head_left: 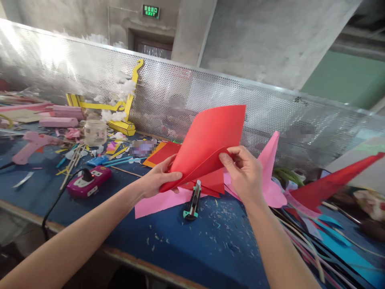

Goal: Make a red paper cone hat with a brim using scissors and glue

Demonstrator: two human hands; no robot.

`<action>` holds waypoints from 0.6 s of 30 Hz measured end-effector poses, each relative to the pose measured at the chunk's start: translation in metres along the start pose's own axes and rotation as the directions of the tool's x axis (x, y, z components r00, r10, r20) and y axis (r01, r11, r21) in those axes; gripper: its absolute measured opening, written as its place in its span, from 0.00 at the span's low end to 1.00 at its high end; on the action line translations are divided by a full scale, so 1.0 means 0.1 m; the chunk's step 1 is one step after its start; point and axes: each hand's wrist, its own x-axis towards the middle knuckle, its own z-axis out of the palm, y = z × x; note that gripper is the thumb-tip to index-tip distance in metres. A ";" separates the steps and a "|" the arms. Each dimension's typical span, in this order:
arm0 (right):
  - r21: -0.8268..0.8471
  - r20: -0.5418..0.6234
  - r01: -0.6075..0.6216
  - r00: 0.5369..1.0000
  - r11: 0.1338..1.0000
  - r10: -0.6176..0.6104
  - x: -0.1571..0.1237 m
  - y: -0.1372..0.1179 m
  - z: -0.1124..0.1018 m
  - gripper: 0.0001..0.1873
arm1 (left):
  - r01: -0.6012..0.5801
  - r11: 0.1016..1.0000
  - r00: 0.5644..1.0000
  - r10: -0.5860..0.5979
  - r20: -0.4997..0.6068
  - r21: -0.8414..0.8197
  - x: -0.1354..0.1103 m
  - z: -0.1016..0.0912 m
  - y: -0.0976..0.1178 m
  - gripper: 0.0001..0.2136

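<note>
Fingers (pixel 175 176) of the left hand (pixel 156 178) pinch the narrow, near-left corner of a red sheet (pixel 210 138), thumb uppermost. On the other side, the right hand (pixel 245 172) pinches the sheet's near-right edge between thumb and forefinger. The red sheet is held in the air above a blue tabletop (pixel 168 245), between the two hands and touching both. It curls over itself into a loose, open cone, its long axis slanting from the point at the left hand up toward the far right, where it flares wide. The left hand is nearer the point; the right hand is on the free edge of the curl. The surface is smooth, matte and bendable, like craft foam or stiff paper; which one cannot be told.

Below, flat red pieces (pixel 215 182) lie partly over a pink sheet (pixel 153 204). A teal-and-black utility knife (pixel 192 202) lies there, its far end over these layers, with pale shavings scattered to its right. Farther right are a smooth pink cone (pixel 269 160) and a tilted red cone (pixel 331 186) with a pink rim. At left sit a glossy purple power strip (pixel 89 183), a clear jar (pixel 95 133) and a pink glue gun (pixel 30 146).
</note>
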 end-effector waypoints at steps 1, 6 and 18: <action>-0.011 0.004 0.014 1.000 1.000 -0.014 0.00 0.02 0.00 0.08 | 0.004 1.000 1.000 -0.004 0.001 0.022 0.00 0.00 0.01 0.31; -0.088 -0.021 0.055 0.998 0.995 -0.057 -0.05 0.12 0.05 0.07 | 0.007 0.978 1.000 0.000 -0.031 0.209 0.02 0.06 0.02 0.35; 0.155 -0.121 0.001 0.992 0.988 0.018 -0.22 0.12 0.17 0.05 | -0.095 0.616 0.962 0.260 -0.087 0.782 0.06 -0.01 -0.03 0.37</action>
